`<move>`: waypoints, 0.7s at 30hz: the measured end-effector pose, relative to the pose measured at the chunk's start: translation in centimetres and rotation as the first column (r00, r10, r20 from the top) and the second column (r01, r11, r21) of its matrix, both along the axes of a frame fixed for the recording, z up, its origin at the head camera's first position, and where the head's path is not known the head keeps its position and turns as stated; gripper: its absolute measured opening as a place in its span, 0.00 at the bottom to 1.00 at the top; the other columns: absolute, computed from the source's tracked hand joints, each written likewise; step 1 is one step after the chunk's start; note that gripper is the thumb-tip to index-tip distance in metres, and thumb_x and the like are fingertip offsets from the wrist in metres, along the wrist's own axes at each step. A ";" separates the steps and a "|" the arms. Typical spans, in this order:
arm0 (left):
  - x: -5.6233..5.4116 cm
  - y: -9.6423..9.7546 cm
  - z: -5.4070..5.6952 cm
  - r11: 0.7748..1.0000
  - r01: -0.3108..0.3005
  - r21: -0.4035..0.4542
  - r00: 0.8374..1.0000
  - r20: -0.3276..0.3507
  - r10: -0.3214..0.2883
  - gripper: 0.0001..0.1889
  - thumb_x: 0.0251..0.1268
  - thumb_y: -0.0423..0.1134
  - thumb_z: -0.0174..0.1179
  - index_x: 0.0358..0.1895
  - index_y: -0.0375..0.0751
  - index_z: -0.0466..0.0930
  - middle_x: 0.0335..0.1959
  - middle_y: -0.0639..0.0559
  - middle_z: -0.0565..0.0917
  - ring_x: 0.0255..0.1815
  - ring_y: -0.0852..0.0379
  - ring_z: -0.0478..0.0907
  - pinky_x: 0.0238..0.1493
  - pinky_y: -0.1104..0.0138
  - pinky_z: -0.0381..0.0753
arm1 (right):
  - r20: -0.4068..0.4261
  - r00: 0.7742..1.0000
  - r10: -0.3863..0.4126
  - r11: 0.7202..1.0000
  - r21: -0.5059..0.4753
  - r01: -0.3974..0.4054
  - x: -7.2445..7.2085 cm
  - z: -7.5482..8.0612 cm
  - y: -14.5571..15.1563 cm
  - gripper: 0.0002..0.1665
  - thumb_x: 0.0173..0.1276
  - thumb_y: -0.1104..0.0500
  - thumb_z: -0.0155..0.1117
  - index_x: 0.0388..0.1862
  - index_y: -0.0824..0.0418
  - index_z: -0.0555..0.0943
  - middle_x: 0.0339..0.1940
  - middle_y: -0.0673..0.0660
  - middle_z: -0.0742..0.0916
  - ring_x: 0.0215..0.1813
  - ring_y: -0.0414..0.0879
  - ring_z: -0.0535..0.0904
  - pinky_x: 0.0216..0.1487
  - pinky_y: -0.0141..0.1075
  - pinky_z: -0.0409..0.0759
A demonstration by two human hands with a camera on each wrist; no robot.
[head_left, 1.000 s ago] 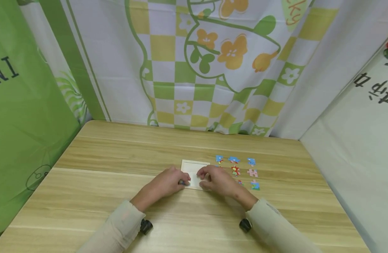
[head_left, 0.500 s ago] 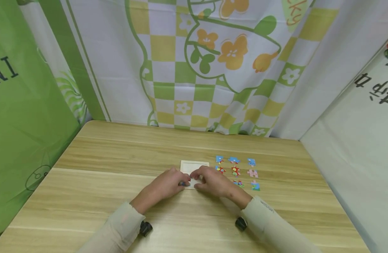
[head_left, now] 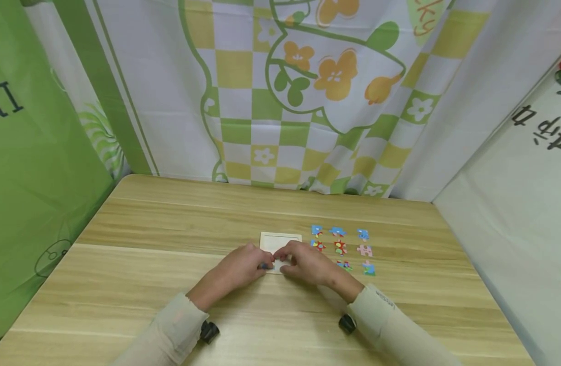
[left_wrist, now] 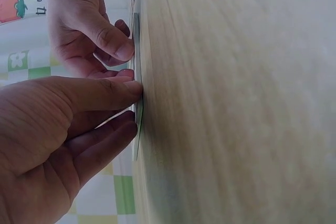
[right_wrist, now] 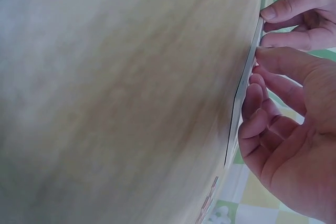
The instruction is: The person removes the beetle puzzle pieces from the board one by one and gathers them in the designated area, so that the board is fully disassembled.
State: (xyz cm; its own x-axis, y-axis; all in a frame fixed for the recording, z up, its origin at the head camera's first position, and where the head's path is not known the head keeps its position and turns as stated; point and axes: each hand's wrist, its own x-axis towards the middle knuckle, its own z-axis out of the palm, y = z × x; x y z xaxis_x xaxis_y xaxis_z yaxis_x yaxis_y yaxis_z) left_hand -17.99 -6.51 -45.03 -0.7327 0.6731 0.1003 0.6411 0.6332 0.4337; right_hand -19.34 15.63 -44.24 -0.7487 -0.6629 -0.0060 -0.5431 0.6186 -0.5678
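Note:
A shallow pale wooden puzzle tray [head_left: 280,237] lies on the table. My left hand [head_left: 243,265] is at its near left corner, pinching a small blue puzzle piece [head_left: 264,266] mostly covered by the fingers. My right hand [head_left: 306,262] is over the tray, its index fingertip beside the left fingertips and its thumb lower, apart from the index. In the left wrist view, the left thumb [left_wrist: 123,93] meets the tray's edge [left_wrist: 137,140]. From the right wrist view, the right thumb [right_wrist: 283,59] touches the tray's near edge, with the other fingers bent loosely.
Right of the tray, several loose puzzle pieces lie in rows, among them a pink piece [head_left: 365,250], a red piece [head_left: 340,247] and a blue-green corner piece [head_left: 368,268]. The wooden table [head_left: 179,213] meets a patterned curtain [head_left: 271,127] at its back edge.
My right hand has moved left, bringing its fingertips close to the left ones and uncovering more loose pieces. The tray has shifted slightly left; the left hand stays at its corner.

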 end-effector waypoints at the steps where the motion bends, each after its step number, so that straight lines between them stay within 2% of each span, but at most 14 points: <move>1: 0.0 0.0 0.0 1.000 -0.001 -0.001 1.000 -0.008 0.001 0.03 0.64 0.31 0.71 0.39 0.41 0.91 0.41 0.53 0.90 0.44 0.53 0.87 0.46 0.62 0.85 | 0.002 1.000 0.000 1.000 -0.001 0.000 0.0 0.0 0.0 0.17 0.67 0.64 0.70 0.55 0.59 0.86 0.44 0.52 0.85 0.35 0.39 0.76 0.38 0.34 0.77; 5: 0.2 -0.1 0.1 1.000 -0.014 0.005 0.999 -0.040 0.015 0.03 0.62 0.30 0.72 0.35 0.42 0.90 0.36 0.55 0.89 0.38 0.57 0.85 0.41 0.63 0.84 | 0.009 1.000 0.005 1.000 -0.007 -0.005 0.0 0.0 0.0 0.17 0.67 0.65 0.70 0.55 0.60 0.87 0.43 0.51 0.85 0.36 0.40 0.77 0.39 0.35 0.78; 9: 0.2 -0.2 0.2 0.998 -0.057 -0.003 0.997 -0.057 0.057 0.05 0.59 0.30 0.72 0.36 0.43 0.89 0.32 0.56 0.86 0.31 0.60 0.78 0.34 0.64 0.80 | 0.012 1.000 0.008 1.000 -0.008 -0.008 0.0 0.0 0.0 0.16 0.67 0.65 0.71 0.54 0.60 0.86 0.43 0.52 0.85 0.39 0.42 0.78 0.41 0.35 0.78; 11: 0.2 -0.3 0.2 0.996 -0.089 -0.015 0.995 -0.054 0.088 0.06 0.58 0.31 0.73 0.38 0.42 0.90 0.37 0.52 0.88 0.35 0.56 0.82 0.37 0.62 0.82 | 0.011 1.000 0.009 1.000 -0.008 -0.009 -0.1 0.0 0.0 0.16 0.67 0.65 0.71 0.54 0.61 0.86 0.43 0.52 0.85 0.39 0.42 0.79 0.41 0.35 0.79; 14: 0.2 -0.4 0.3 0.991 -0.130 -0.039 0.991 -0.041 0.128 0.10 0.59 0.34 0.74 0.44 0.39 0.91 0.51 0.44 0.88 0.49 0.46 0.86 0.47 0.56 0.85 | 0.012 1.000 0.004 1.000 -0.008 -0.004 -0.1 0.0 0.0 0.16 0.68 0.65 0.70 0.54 0.61 0.86 0.43 0.51 0.85 0.38 0.41 0.78 0.40 0.35 0.79; 16: 0.3 -0.5 0.2 0.989 -0.143 -0.042 0.989 -0.045 0.141 0.11 0.59 0.36 0.74 0.44 0.38 0.89 0.50 0.43 0.88 0.47 0.46 0.86 0.46 0.56 0.85 | 0.010 1.000 -0.001 1.000 -0.009 0.001 0.0 0.0 0.0 0.16 0.67 0.65 0.70 0.54 0.60 0.86 0.42 0.51 0.85 0.38 0.40 0.78 0.40 0.35 0.79; 18: 0.3 -0.5 0.2 0.989 -0.144 -0.039 0.989 -0.051 0.142 0.10 0.59 0.36 0.75 0.42 0.38 0.87 0.41 0.46 0.88 0.38 0.51 0.83 0.40 0.58 0.84 | 0.008 1.000 -0.006 1.000 -0.007 0.007 0.0 0.0 0.0 0.16 0.67 0.65 0.71 0.54 0.60 0.86 0.42 0.50 0.86 0.38 0.40 0.78 0.40 0.35 0.79; 21: 0.3 -0.6 0.1 0.989 -0.145 -0.040 0.988 -0.065 0.143 0.12 0.59 0.38 0.75 0.42 0.38 0.85 0.42 0.45 0.87 0.36 0.51 0.83 0.38 0.58 0.83 | -0.005 1.000 -0.007 1.000 -0.011 0.007 0.0 -0.1 -0.1 0.15 0.65 0.66 0.71 0.52 0.60 0.86 0.41 0.50 0.86 0.39 0.42 0.80 0.41 0.36 0.79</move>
State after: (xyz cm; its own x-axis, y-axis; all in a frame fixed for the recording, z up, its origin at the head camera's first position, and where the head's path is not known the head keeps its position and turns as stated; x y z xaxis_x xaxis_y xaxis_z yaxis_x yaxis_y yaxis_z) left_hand -17.70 -7.10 -44.88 -0.8156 0.5660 0.1202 0.5665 0.7387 0.3653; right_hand -19.35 15.55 -44.32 -0.7533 -0.6577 0.0048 -0.5417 0.6162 -0.5717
